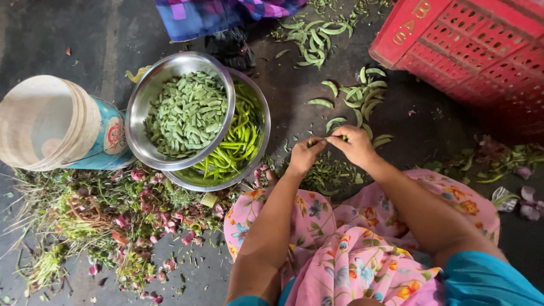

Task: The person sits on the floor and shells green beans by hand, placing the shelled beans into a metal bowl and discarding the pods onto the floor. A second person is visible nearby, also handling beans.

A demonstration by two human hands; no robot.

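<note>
Taking the upper steel bowl as the landmark and going left to right: just to its left a pale plastic bucket lies on its side on the dark floor, its left edge close to the frame border. Below the bowl spreads a heap of green trimmings and pinkish peelings; the single bits in it are too small to tell apart. The upper bowl is filled with short cut pieces of green bean. It sits on, and hides most of, a second steel bowl beneath it to the right, which holds long green chillies.

Above the bowl, a blue and purple checked cloth is cut off by the top edge, with a dark bundle under it that is hard to make out.

To the right of the bowls, the left hand and right hand meet fingertip to fingertip, both pinched on one green bean pod. Only a short, slim, dark green stretch shows between them; the rest is covered by the fingers. Loose whole bean pods lie scattered on the floor just beyond the hands. The pink flowered garment over the lap fills the bottom.

Far right of the bowl, a red plastic crate is cut off by the corner.
</note>
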